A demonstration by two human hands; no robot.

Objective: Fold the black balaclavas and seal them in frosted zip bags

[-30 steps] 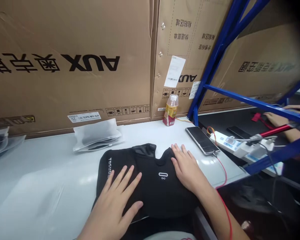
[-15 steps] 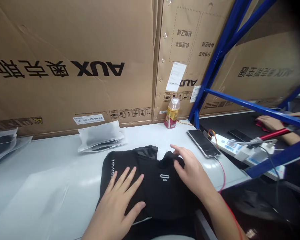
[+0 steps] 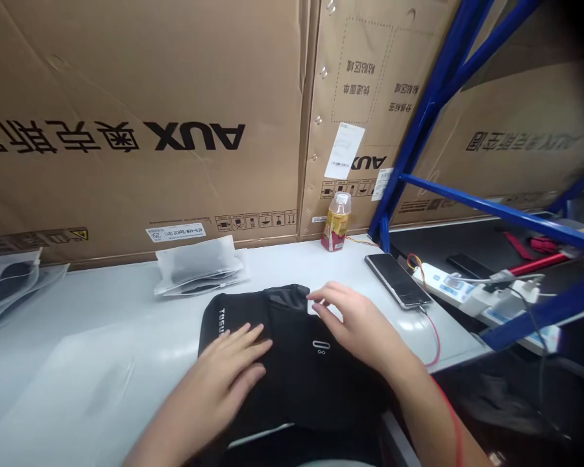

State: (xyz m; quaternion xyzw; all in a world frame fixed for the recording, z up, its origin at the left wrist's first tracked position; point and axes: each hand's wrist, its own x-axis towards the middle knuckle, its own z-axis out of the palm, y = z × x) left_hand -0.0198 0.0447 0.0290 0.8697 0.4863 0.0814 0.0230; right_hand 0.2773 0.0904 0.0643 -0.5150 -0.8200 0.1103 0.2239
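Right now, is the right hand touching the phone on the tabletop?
Apart. The head view shows a strip of white tabletop between the right hand and the phone; the fingertips point away from it, over the black cloth item.

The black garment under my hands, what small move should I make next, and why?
Perhaps smooth the garment near its top edge with your right hand: that hand is curled there, while your left hand lies on the garment's left side, well placed to steady it.
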